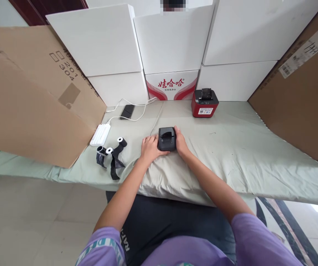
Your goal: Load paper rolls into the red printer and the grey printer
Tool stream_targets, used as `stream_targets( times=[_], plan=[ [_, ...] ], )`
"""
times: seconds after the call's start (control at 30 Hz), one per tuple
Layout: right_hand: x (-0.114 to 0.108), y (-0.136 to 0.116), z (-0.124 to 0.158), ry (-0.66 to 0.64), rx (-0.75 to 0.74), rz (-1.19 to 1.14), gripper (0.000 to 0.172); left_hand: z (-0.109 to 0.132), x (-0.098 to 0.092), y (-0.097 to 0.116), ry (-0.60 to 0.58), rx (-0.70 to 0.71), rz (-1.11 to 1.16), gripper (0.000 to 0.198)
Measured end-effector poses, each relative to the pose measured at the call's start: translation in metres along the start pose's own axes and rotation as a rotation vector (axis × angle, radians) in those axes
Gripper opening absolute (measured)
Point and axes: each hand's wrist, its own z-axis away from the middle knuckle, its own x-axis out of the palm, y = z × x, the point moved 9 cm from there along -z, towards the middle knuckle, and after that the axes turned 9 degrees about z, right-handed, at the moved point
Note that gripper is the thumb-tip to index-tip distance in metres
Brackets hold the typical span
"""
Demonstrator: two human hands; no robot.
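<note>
My two hands close in on a small black printer [167,144] near the front edge of a bench [231,147] draped in pale green cloth. My left hand [149,147] clasps its left side, thumb along the near edge; the fingers of my right hand [181,142] press against the opposite side, so it sits gripped between them. The step in hand, I judge, is steadying the printer; the next move calls for one hand to keep it firm if the other lets go. Squat, with rounded corners, the printer shows a dull dark casing, a glossy black patch on top and a small pale square mark to the left. Whether its lid is shut, I cannot tell. To my left lie black paper rolls [123,142], their strips trailing loose; farther back, to the right, stands a red printer [195,110].
</note>
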Motion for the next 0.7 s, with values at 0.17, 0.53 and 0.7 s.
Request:
stream_targets(
  times=[0.17, 0.53, 0.7],
  plan=[
    [-0.020, -0.015, 0.014, 0.115, -0.047, 0.082, 0.084, 0.000, 0.002, -0.004, 0.001, -0.044, 0.071, 0.113],
    [-0.014, -0.018, 0.008, 0.055, -0.080, 0.046, 0.097, -0.003, 0.006, -0.009, -0.026, -0.039, 0.207, 0.122],
    [-0.020, -0.016, 0.021, 0.153, -0.082, 0.123, 0.084, -0.003, 0.007, -0.011, -0.034, -0.016, 0.236, 0.114]
  ],
)
